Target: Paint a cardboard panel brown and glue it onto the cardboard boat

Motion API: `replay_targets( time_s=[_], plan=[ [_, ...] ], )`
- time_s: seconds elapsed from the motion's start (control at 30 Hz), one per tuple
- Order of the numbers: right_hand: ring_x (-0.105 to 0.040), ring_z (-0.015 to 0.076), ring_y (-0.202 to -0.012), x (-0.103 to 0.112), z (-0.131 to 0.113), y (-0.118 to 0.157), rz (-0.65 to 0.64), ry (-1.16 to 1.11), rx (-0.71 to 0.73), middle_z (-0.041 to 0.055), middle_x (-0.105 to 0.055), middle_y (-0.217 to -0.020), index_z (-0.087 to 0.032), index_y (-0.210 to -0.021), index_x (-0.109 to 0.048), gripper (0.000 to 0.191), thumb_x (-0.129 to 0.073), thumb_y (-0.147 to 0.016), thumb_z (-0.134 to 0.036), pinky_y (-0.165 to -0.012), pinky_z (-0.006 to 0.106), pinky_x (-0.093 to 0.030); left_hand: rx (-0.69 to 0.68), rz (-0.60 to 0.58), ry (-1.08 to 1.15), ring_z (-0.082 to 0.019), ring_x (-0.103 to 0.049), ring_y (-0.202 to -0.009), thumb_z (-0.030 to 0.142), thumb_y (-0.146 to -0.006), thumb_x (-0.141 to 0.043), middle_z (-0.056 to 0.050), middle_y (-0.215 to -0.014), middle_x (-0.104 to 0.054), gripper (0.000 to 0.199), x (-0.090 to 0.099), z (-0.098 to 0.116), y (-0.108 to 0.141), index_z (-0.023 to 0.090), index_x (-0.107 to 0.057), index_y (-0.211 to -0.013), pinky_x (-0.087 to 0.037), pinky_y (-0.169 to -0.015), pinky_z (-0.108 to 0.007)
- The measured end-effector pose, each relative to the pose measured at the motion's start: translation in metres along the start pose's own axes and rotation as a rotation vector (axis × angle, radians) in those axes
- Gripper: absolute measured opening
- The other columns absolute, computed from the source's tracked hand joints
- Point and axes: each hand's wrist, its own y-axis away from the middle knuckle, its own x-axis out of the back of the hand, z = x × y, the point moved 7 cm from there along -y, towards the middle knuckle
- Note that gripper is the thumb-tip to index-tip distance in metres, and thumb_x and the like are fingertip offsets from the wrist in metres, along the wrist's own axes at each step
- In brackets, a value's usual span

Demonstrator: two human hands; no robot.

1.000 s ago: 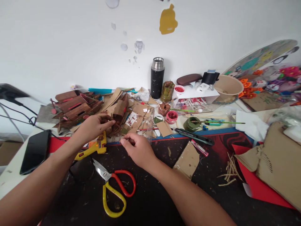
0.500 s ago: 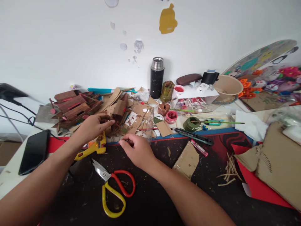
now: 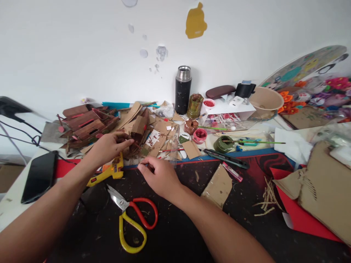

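Note:
My left hand (image 3: pixel 111 146) is closed at the near end of a small brown cardboard model boat (image 3: pixel 140 127), its thumb against the boat's side and part of the hull hidden. Lower and to the right, my right hand (image 3: pixel 160 173) has its thumb and forefinger pressed together. Whatever is in that pinch is too small or hidden to name. A yellow glue gun (image 3: pixel 109 173) lies under my left wrist. Nearer me, scissors (image 3: pixel 127 212) with one red and one yellow handle rest on the dark mat (image 3: pixel 175 237).
Larger brown model boats (image 3: pixel 85 126) stand at the left, beside cardboard scraps (image 3: pixel 161 133). Open paint jars (image 3: pixel 223 144), a black flask (image 3: pixel 183 91) and a utility knife (image 3: pixel 226 158) are further back. A phone (image 3: pixel 40 177) lies left; cardboard sheets (image 3: pixel 331 193) lie right.
My right hand has shifted very slightly. The left hand and the boat look the same.

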Motion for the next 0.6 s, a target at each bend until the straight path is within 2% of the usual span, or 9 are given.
replay_targets(
  time_s=[0.47,0.6],
  plan=[
    [-0.068,0.0167,-0.075,-0.0001,-0.0019,0.001,-0.011,0.044,0.01,0.0012,-0.079,-0.084,-0.022,-0.104,-0.078,0.017,-0.064,-0.1,-0.032,-0.069,0.027,-0.042,-0.012,-0.008,-0.004,-0.035,-0.072,-0.106,0.067,-0.08,-0.056,-0.014,-0.115,-0.081,0.055,0.0019,0.0025,0.0017,0.02,-0.078,-0.096,-0.051,-0.094,-0.038],
    [-0.067,0.0165,-0.074,0.0002,-0.0019,0.0016,-0.011,0.047,0.006,0.0012,-0.078,-0.083,-0.022,-0.104,-0.078,0.017,-0.065,-0.1,-0.031,-0.067,0.027,-0.041,-0.014,-0.012,-0.003,-0.034,-0.073,-0.102,0.066,-0.081,-0.056,-0.014,-0.111,-0.082,0.055,0.0023,0.0044,0.0026,0.019,-0.078,-0.097,-0.052,-0.091,-0.038]
  ],
)
